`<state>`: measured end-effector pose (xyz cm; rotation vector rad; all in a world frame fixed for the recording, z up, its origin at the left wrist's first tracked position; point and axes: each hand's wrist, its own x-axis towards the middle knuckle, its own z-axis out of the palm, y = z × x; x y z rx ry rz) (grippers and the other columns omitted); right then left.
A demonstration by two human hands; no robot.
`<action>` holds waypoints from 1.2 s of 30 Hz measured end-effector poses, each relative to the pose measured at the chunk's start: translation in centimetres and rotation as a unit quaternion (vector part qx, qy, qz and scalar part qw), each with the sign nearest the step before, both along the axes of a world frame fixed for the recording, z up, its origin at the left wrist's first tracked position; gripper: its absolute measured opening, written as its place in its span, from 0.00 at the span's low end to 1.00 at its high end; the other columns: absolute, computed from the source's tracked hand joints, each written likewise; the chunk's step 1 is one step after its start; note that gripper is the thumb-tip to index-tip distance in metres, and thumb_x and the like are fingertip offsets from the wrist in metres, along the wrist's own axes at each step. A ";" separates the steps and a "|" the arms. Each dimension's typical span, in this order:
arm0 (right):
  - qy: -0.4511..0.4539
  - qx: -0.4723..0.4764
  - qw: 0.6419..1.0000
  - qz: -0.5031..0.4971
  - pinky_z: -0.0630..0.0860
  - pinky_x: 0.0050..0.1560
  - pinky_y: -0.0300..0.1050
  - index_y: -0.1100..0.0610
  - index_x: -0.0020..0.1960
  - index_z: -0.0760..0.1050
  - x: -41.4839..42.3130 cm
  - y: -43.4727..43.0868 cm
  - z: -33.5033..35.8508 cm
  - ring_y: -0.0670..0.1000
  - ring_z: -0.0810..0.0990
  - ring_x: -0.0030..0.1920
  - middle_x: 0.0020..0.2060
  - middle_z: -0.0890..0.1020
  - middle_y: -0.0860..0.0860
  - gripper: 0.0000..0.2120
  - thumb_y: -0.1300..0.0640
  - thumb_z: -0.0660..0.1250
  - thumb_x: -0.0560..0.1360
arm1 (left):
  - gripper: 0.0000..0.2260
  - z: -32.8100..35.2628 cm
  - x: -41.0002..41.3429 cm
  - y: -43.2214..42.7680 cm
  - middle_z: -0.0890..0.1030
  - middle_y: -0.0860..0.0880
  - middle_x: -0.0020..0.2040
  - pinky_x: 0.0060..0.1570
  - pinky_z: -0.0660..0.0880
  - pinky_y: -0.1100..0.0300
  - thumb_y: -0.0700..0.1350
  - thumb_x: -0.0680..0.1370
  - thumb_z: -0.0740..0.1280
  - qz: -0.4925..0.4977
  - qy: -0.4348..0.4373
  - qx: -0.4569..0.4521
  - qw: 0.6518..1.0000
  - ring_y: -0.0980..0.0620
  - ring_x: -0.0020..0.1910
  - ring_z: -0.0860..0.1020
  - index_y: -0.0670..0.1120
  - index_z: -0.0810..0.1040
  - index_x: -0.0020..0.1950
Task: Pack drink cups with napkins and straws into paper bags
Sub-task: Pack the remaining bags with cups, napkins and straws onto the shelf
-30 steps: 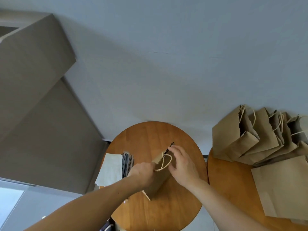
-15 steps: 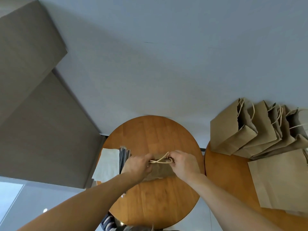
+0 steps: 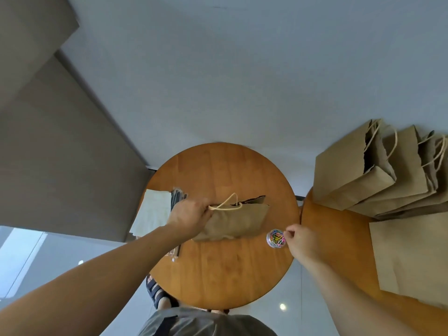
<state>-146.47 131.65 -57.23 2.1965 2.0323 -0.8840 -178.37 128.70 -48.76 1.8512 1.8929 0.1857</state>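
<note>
Round wooden table, centre of frame, carries the work. A second table touches it at right. Stack of brown bags, upper right, lies overlapped on the second table with cord handles up. One flat bag lies below the stack at the right edge. The paper bag in hand lies flat at mid-table. Its mouth edge faces the top of the frame and runs left to right, with both cord handles gathered along it. Its contents are hidden, and no cup shows. White napkins overhang the table's left rim. Left hand, fingers curled, grips the left end of the bag's mouth and pins the handles. Right hand, lower right of the bag, has thumb and forefinger drawn to a pinch at the right rim of the clip tub. Whether a clip sits in the pinch is too small to tell. Dark straws lie between the napkins and the left hand. Clip tub, clear, round and full of coloured paper clips, stands just off the bag's lower right corner, apart from it. Governing relation: the mouth edge lies up and left of the right hand, which is nearer both the tub and the edge's free right end. The step is judged to be clipping the mouth shut.
</note>
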 end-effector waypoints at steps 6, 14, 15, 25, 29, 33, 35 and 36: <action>-0.058 -0.070 0.995 0.051 0.81 0.42 0.47 0.51 0.54 0.80 0.1 -0.4 -5.9 0.50 0.81 0.44 0.48 0.84 0.49 0.08 0.56 0.65 0.78 | 0.09 -0.6 -0.3 0.0 0.82 0.54 0.42 0.37 0.72 0.61 0.47 0.81 0.64 0.042 -0.044 0.023 0.998 0.54 0.39 0.76 0.56 0.81 0.57; -0.089 -0.073 0.987 0.116 0.82 0.38 0.43 0.48 0.47 0.80 -0.4 -0.5 -7.8 0.48 0.81 0.41 0.44 0.84 0.47 0.03 0.53 0.67 0.78 | 0.11 -0.7 0.1 -0.6 0.83 0.57 0.43 0.37 0.70 0.67 0.44 0.79 0.66 0.036 -0.076 0.033 0.996 0.59 0.39 0.74 0.57 0.82 0.56; -0.086 -0.068 0.987 0.116 0.82 0.38 0.43 0.47 0.47 0.80 -0.4 -0.5 -7.8 0.47 0.80 0.40 0.42 0.83 0.46 0.04 0.52 0.66 0.78 | 0.11 -0.7 0.1 -0.6 0.83 0.57 0.43 0.37 0.70 0.68 0.44 0.79 0.66 0.033 -0.075 0.033 0.996 0.59 0.39 0.75 0.57 0.82 0.56; 0.137 0.037 0.990 -0.005 0.77 0.40 0.35 0.50 0.52 0.80 -0.9 -0.4 -3.9 0.44 0.78 0.42 0.45 0.83 0.45 0.04 0.56 0.67 0.79 | 0.09 -0.4 0.2 -0.6 0.84 0.56 0.44 0.40 0.76 0.62 0.48 0.81 0.64 0.050 -0.076 0.008 0.996 0.58 0.40 0.78 0.57 0.82 0.58; 0.225 0.115 0.966 0.051 0.78 0.38 0.33 0.44 0.48 0.75 -3.7 -0.1 1.1 0.42 0.81 0.41 0.39 0.80 0.36 0.06 0.55 0.69 0.77 | 0.09 0.1 0.3 -0.2 0.82 0.51 0.39 0.40 0.78 0.53 0.50 0.83 0.61 0.057 -0.056 -0.036 0.996 0.52 0.38 0.79 0.53 0.81 0.54; 0.308 0.179 0.932 0.067 0.80 0.40 0.35 0.43 0.58 0.74 -6.3 -0.4 5.1 0.40 0.82 0.43 0.42 0.81 0.35 0.10 0.50 0.67 0.77 | 0.09 0.8 -0.4 0.1 0.78 0.53 0.35 0.32 0.70 0.62 0.53 0.82 0.61 0.091 -0.060 -0.050 0.993 0.54 0.35 0.77 0.56 0.76 0.44; 0.329 0.212 0.920 0.030 0.80 0.38 0.37 0.41 0.58 0.71 -7.0 -0.7 6.6 0.43 0.83 0.41 0.41 0.81 0.38 0.12 0.50 0.68 0.77 | 0.11 0.9 -0.8 0.2 0.76 0.55 0.33 0.30 0.66 0.63 0.54 0.82 0.61 0.111 -0.051 -0.053 0.991 0.57 0.33 0.74 0.55 0.75 0.41; 0.335 0.225 0.915 0.011 0.80 0.38 0.38 0.40 0.55 0.71 -7.2 -0.9 7.3 0.45 0.83 0.41 0.40 0.82 0.39 0.11 0.50 0.68 0.77 | 0.12 1.0 -1.0 0.1 0.75 0.55 0.33 0.29 0.64 0.63 0.54 0.82 0.61 0.115 -0.046 -0.054 0.991 0.58 0.33 0.73 0.55 0.73 0.39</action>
